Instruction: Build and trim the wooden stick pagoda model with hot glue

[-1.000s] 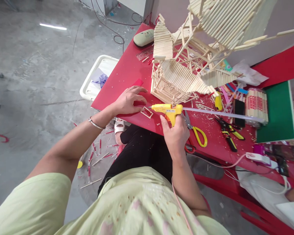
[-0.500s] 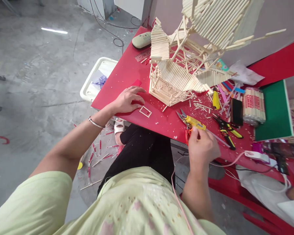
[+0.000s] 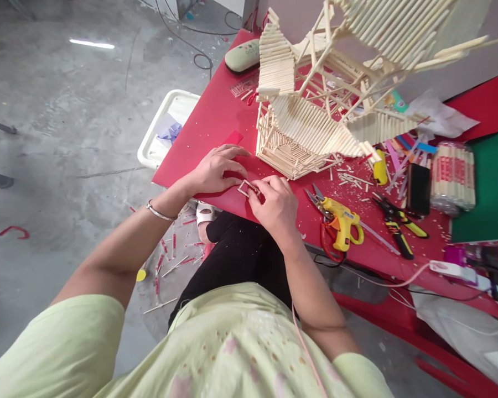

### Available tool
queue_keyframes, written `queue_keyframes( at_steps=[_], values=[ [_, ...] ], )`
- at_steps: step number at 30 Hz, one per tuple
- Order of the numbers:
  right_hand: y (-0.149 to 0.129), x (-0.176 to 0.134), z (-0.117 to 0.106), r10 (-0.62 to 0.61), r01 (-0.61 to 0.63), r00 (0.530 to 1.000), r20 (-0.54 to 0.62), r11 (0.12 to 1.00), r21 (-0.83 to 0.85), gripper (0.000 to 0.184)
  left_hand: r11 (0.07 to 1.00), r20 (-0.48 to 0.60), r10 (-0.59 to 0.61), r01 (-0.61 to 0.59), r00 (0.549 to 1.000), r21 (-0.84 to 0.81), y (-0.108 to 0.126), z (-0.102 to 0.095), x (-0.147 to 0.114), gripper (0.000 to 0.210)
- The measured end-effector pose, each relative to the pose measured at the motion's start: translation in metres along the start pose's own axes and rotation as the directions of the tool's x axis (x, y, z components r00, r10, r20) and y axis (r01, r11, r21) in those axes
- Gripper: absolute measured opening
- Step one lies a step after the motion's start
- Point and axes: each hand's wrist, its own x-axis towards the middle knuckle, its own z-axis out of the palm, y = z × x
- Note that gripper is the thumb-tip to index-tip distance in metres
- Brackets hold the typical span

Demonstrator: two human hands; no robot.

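Note:
A small rectangular frame of thin wooden sticks point(image 3: 243, 188) lies on the red table near its front edge. My right hand point(image 3: 275, 205) has its thumb and fingers closed around the frame's right end, hiding that part. On the left, my left hand point(image 3: 218, 170) rests on the table with fingers spread and curved, its thumb tip beside the frame's left side. Just behind both hands stands a large model building of wooden sticks point(image 3: 307, 127), with slatted roofs. A yellow hot glue gun point(image 3: 343, 222) lies right of my right hand.
Scissors point(image 3: 330, 243) lie partly under the glue gun, with black-and-yellow pliers point(image 3: 398, 224), a phone point(image 3: 418, 189) and a bundle of sticks point(image 3: 454, 176) further right. A glasses case point(image 3: 243, 56) sits at the far left. A white tray point(image 3: 146, 145) stands beside the table.
My right hand has moved left from the glue gun to the small stick frame and closed on its right end. My left hand has stayed almost still. The view has shifted slightly.

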Motion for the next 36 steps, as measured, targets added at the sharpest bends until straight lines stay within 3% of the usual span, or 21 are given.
queue_keyframes(
  at_steps=[28, 36],
  values=[
    [-0.0045, -0.0020, 0.0078, -0.053, 0.052, 0.998, 0.034, 0.999, 0.012, 0.029, 1.000, -0.017, 0.008, -0.008, 1.000, -0.005, 0.0020, -0.0003, 0.0000, 0.016],
    [-0.0010, -0.0001, 0.0116, 0.004, -0.005, 1.000, 0.010, 0.995, 0.097, 0.025, 1.000, -0.005, -0.003, 0.003, 1.000, 0.008, 0.0016, -0.0008, -0.0001, 0.017]
  ],
)
